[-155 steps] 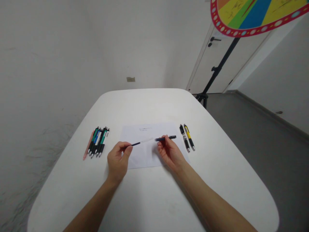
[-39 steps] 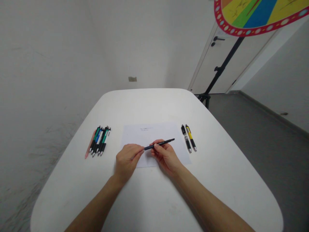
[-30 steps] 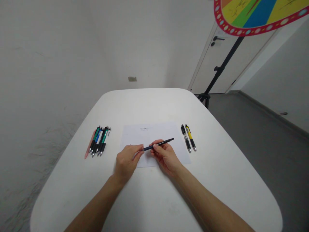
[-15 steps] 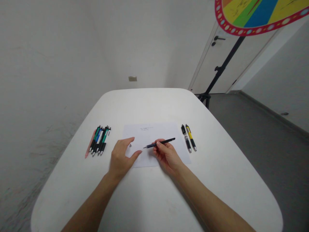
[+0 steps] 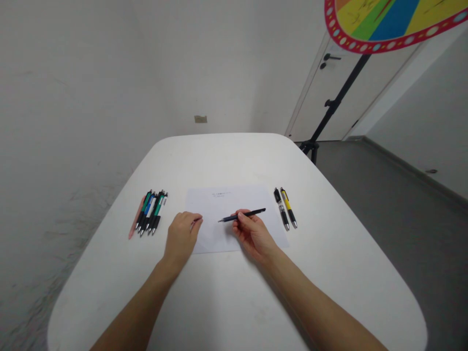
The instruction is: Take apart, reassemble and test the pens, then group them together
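My right hand [image 5: 254, 236] grips a slim dark pen [image 5: 228, 219] between thumb and fingers. The pen slants over the white paper [image 5: 248, 197], its thin pale point toward the left. My left hand [image 5: 184, 236] is over the paper's left edge, thumb and forefinger pinched together at the fingertips. Whatever lies in that pinch is hidden by the fingers. A few small lines of handwriting [image 5: 220, 194] run along the upper part of the sheet.
On the left of the white table [image 5: 219, 156] lie several pens [image 5: 149, 214] in a cluster. Two more, a black-and-clear pen [image 5: 281, 209] and a yellow-and-black pen [image 5: 288, 207], are right of the paper. A colourful wheel [image 5: 383, 24] stands on a black stand [image 5: 340, 97] behind.
My left thumb and forefinger, apart before, have closed where a small grey piece lay on the paper; that piece no longer shows. My right hand and the pen have barely moved.
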Demonstrator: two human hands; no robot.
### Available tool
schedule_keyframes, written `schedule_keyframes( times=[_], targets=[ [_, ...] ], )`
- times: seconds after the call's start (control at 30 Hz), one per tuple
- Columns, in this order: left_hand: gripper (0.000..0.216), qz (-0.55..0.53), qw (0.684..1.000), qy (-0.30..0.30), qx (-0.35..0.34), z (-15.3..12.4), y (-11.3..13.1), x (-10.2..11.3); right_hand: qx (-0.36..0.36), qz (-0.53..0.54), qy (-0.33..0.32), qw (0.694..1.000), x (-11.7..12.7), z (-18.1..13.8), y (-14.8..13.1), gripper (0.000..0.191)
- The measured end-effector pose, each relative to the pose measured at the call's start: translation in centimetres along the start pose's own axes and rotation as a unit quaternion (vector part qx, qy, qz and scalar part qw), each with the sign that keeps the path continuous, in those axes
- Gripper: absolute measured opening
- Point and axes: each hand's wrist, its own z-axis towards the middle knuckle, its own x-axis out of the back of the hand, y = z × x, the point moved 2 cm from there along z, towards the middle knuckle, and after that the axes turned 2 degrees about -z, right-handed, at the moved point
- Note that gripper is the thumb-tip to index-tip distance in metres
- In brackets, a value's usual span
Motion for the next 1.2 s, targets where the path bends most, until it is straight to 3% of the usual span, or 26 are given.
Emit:
schedule_keyframes(
  times=[0.07,0.2,0.37,0.9,1.03,1.2],
  targets=[
    [0.015,-0.097,0.993,-0.003,0.064,0.1,0.8,0.2,0.0,-0.003,-0.003,1.0,-0.1,0.0,0.0,0.035],
    [0.018,-0.282,0.945,-0.018,0.167,0.1,1.8,-0.4,-0.004,-0.004,-0.008,1.0,-0.3,-0.2,0.0,0.038],
    [0.02,-0.358,0.908,-0.018,0.219,-0.2,2.0,-1.2,0.004,-0.012,-0.016,1.0,-0.3,-0.3,0.0,0.037],
    [0.023,-0.358,0.903,-0.019,0.238,-1.0,2.5,-1.9,0.04,-0.066,-0.037,0.996,-0.6,-0.3,0.2,0.032],
    [0.018,-0.304,0.93,-0.026,0.205,-1.2,2.5,-1.6,0.051,-0.085,-0.027,0.995,-0.6,-0.3,0.3,0.034],
    [0.011,-0.206,0.972,0.011,0.115,-1.3,3.1,-0.9,0.039,-0.091,-0.028,0.995,-0.6,-0.3,0.4,0.034]
  ],
)
